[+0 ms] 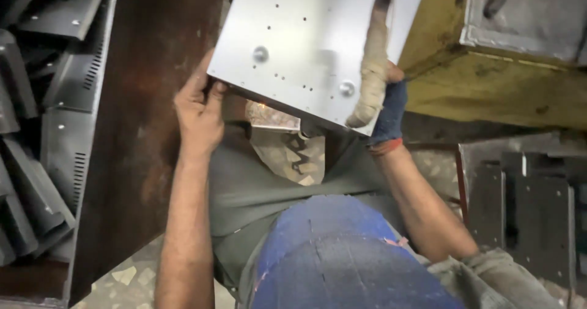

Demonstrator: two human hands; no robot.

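From up here I see both hands clamped on one pale grey sheet-metal panel (299, 40), held up in front of my body. The left hand (199, 110) is bare and grips the panel's lower left corner, fingers curled up over the edge and thumb pressed on the near side. The right hand (382, 95) wears a glove, off-white on the fingers and blue at the palf with a red cuff band; it wraps around the panel's lower right edge, the gloved fingers lying up across the face of the sheet. The panel is tilted, its low corner pointing down between my two hands, and its face shows small drilled holes and two round raised studs (one nearer each hand).

Just below the panel, between the hands, sits a worn metal piece (272, 116) with a bright speck on it; I cannot tell whether the panel touches it. Left of my left hand stands a rusty brown plate (143, 132), and beyond that a stack of dark grey louvred panels (49, 119). Right of my right hand is a grimy yellow machine body (489, 83), with dark flat plates (526, 217) lying below it
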